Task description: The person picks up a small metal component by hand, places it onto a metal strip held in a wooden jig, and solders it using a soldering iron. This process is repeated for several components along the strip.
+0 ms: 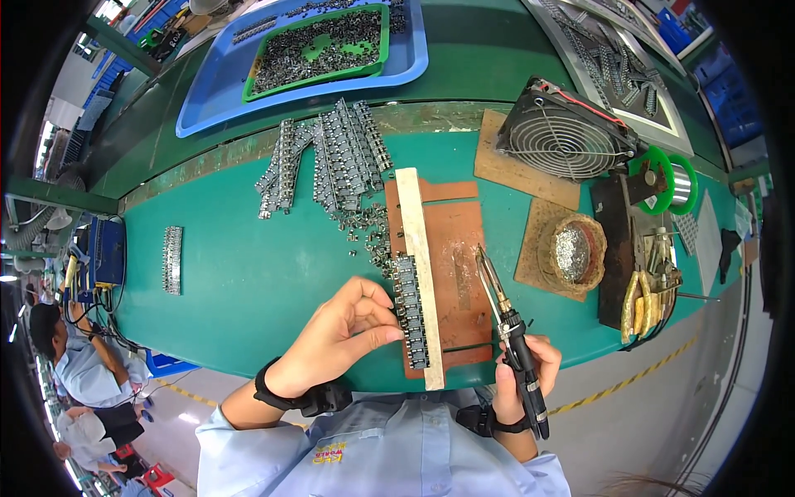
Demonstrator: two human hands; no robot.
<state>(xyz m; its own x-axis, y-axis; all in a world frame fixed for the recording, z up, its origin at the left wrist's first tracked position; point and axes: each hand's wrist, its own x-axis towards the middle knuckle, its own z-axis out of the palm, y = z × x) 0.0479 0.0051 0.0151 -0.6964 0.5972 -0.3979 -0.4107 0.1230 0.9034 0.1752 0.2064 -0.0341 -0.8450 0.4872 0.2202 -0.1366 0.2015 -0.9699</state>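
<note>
My left hand (pixel 349 321) is at the left edge of a strip of small dark circuit modules (pixel 410 311), thumb and fingertips drawn together against it. Whatever lies between those fingertips is too small to make out. The strip rests lengthwise along a pale wooden bar (pixel 422 282) on a reddish-brown board (pixel 460 290). In my right hand (pixel 542 364) is a black-handled soldering iron (pixel 520 356), its tip pointing up and away over the board's right side. Small loose metal parts (pixel 364 232) are scattered left of the bar's far half.
Behind lies a pile of module strips (pixel 344 161); one separate strip (pixel 172 260) is at left. A blue tray (pixel 195 112) holds a green tray (pixel 383 41) of small parts. To the right are a fan (pixel 563 137), a round solder-flecked pot (pixel 571 253) and a green-flanged wire spool (pixel 658 178).
</note>
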